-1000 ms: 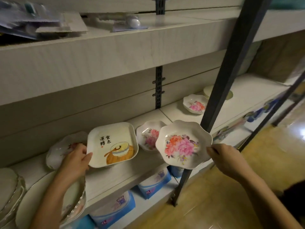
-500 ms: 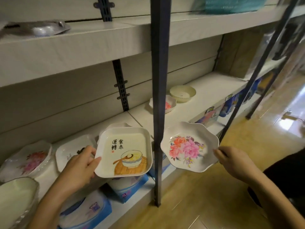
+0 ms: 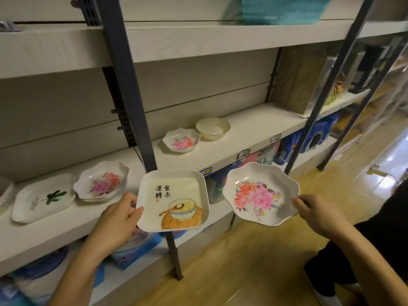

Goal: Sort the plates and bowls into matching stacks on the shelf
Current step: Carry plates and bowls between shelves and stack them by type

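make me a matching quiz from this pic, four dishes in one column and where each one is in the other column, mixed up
Column 1
1. square plate with writing
2. flower plate nearest the camera
3. leaf plate
4. plain bowl

Column 2
A. on the shelf beside a small flower dish
B. held by the left hand
C. on the shelf, left of the dark post
D. held by the right hand

Pairs: 1-B, 2-D, 3-C, 4-A
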Tool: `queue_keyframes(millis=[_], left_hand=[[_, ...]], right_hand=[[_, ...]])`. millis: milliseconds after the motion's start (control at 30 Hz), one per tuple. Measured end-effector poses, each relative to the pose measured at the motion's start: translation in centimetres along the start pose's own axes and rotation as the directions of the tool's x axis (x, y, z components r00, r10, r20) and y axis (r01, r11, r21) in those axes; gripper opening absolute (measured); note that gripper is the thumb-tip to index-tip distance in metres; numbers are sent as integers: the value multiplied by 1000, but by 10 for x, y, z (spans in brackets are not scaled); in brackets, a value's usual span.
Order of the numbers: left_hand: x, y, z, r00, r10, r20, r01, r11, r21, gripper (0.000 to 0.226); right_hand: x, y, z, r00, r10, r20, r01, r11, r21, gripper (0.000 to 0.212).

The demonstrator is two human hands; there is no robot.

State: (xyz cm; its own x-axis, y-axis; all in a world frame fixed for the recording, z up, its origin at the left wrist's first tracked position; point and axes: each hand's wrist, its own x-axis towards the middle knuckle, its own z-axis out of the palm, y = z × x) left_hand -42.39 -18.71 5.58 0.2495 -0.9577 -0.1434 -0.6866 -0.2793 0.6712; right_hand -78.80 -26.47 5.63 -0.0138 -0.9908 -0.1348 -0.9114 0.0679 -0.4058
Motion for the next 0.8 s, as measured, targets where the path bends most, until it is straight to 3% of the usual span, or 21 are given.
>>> queue_keyframes(millis=[333,800], left_hand=[[51,55,39,996,-46,-70,47,999,5,6],[144,70,61,920,-288,-266,283,957,-59,6]], right_hand=[[85,22,-24,999,-31,16,30,998,51,39],[300,-41,-17,949,-308,63,303,950,81,42]])
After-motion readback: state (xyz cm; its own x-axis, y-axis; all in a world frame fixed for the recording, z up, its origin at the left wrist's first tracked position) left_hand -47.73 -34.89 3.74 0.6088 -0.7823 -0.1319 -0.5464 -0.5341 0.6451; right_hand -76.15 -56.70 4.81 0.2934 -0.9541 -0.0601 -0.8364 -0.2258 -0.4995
